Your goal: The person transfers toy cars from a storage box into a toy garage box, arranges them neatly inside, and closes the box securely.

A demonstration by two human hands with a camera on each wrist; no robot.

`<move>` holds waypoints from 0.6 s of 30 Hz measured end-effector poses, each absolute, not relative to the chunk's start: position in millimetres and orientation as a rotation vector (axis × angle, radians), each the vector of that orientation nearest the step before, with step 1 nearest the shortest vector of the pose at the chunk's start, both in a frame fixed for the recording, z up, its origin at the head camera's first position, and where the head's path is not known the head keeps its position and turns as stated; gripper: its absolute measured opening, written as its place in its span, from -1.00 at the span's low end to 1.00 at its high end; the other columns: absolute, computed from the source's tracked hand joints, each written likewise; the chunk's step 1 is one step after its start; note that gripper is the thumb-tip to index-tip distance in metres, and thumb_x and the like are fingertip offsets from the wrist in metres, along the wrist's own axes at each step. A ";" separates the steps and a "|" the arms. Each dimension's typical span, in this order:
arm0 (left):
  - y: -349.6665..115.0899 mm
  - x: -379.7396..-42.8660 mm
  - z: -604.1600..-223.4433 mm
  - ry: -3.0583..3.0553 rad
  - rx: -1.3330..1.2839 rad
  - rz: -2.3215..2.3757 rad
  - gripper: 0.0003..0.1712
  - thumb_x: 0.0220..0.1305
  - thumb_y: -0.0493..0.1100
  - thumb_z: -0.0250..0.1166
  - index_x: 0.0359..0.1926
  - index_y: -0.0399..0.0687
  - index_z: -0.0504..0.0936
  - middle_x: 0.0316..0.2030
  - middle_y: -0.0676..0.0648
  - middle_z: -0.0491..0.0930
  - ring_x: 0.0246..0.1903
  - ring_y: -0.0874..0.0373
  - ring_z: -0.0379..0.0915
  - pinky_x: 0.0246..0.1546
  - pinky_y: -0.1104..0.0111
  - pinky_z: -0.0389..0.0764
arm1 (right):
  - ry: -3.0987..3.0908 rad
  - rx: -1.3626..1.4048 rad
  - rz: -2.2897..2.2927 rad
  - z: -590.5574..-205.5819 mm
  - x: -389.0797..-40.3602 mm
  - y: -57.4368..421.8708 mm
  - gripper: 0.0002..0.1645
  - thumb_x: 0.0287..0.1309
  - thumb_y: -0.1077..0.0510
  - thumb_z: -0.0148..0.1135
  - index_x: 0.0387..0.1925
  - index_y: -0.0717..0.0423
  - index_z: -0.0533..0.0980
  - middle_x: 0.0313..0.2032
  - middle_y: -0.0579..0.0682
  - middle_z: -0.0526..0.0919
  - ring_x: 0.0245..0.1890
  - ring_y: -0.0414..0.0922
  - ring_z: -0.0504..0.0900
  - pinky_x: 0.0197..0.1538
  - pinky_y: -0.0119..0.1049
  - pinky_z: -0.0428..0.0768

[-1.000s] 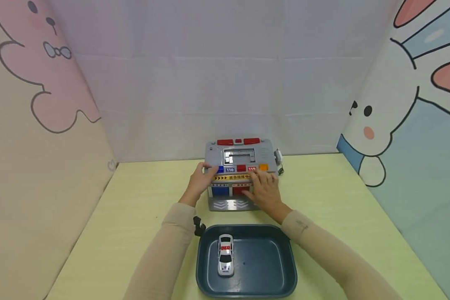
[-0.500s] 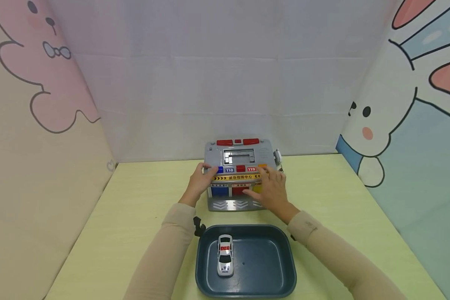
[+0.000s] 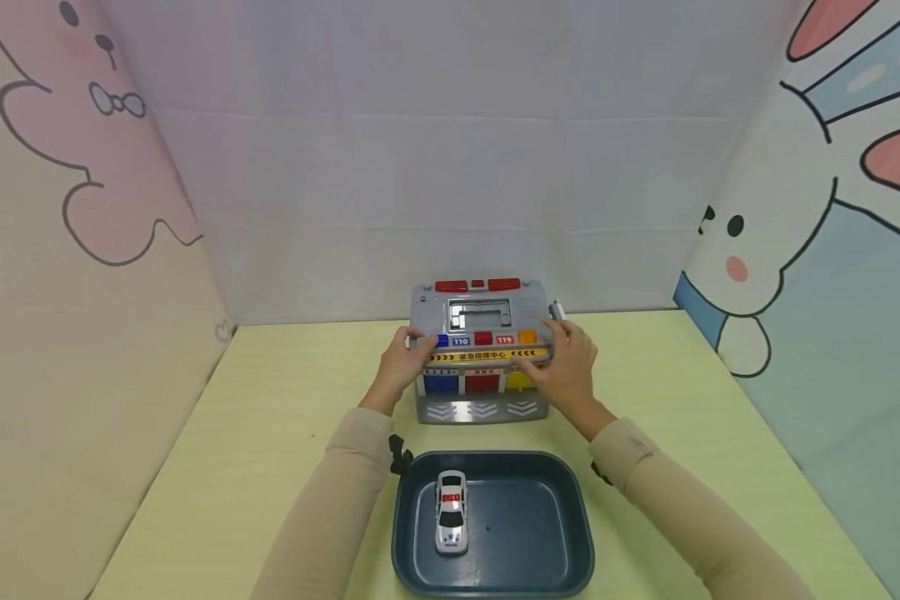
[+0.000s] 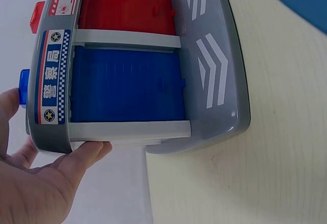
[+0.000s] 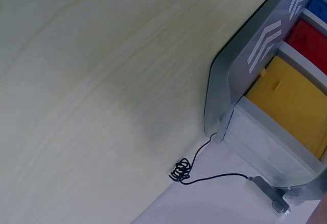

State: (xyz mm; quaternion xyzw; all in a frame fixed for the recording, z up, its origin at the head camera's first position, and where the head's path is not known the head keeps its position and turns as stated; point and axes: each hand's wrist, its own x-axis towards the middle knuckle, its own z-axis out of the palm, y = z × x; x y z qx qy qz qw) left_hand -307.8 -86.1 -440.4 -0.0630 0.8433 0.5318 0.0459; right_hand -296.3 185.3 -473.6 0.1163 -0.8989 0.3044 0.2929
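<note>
A grey toy rescue station (image 3: 482, 408) stands at the back of the table, with blue, red and yellow doors under a yellow sign strip. My left hand (image 3: 397, 367) holds its upper left corner. In the left wrist view, the thumb touches the blue button (image 4: 24, 86) and the other fingers (image 4: 87, 155) lie against the side wall. My right hand (image 3: 570, 371) is at the station's upper right corner, fingers spread, the thumb in front of the sign strip's right end. Whether it touches the toy is unclear. The yellow door (image 5: 288, 101) looks shut in the right wrist view.
A dark blue tray (image 3: 521, 583) lies nearer me, with a white toy police car (image 3: 452, 512) on its left side. A grey toy handset (image 5: 271, 194) on a coiled black cord (image 5: 181, 169) hangs at the station's right side. A white curtain (image 3: 457, 167) closes the back.
My right hand has slid rightward across the station's front, from the red door to the upper right corner, uncovering the yellow door and orange button. The left hand has stayed in place.
</note>
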 end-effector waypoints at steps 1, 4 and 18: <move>-86.2 -308.1 -440.8 2.576 -0.191 1.623 -0.50 0.39 0.20 0.11 0.13 -0.02 0.36 0.20 -0.26 0.42 0.14 -0.18 0.36 0.13 -0.11 0.39 | -2.396 0.304 0.812 -473.4 -296.5 185.6 -0.08 -0.06 -0.15 0.50 0.25 0.21 0.36 0.09 0.27 0.29 0.04 0.20 0.26 0.13 0.15 0.15; -86.0 -308.9 -442.0 2.577 -0.195 1.623 -0.50 0.39 0.20 0.11 0.13 -0.02 0.36 0.20 -0.26 0.43 0.14 -0.18 0.36 0.13 -0.11 0.39 | -2.394 0.293 0.839 -471.8 -296.9 186.3 -0.11 -0.04 -0.12 0.51 0.24 0.21 0.37 0.09 0.28 0.29 0.03 0.21 0.26 0.12 0.15 0.15; -84.8 -308.5 -442.5 2.569 -0.220 1.641 -0.51 0.39 0.18 0.13 0.15 -0.01 0.36 0.19 -0.26 0.43 0.13 -0.18 0.37 0.13 -0.10 0.39 | -2.385 0.196 1.077 -473.3 -300.7 187.4 -0.33 0.09 -0.05 0.42 0.17 0.16 0.46 0.08 0.28 0.29 0.06 0.25 0.22 0.07 0.20 0.13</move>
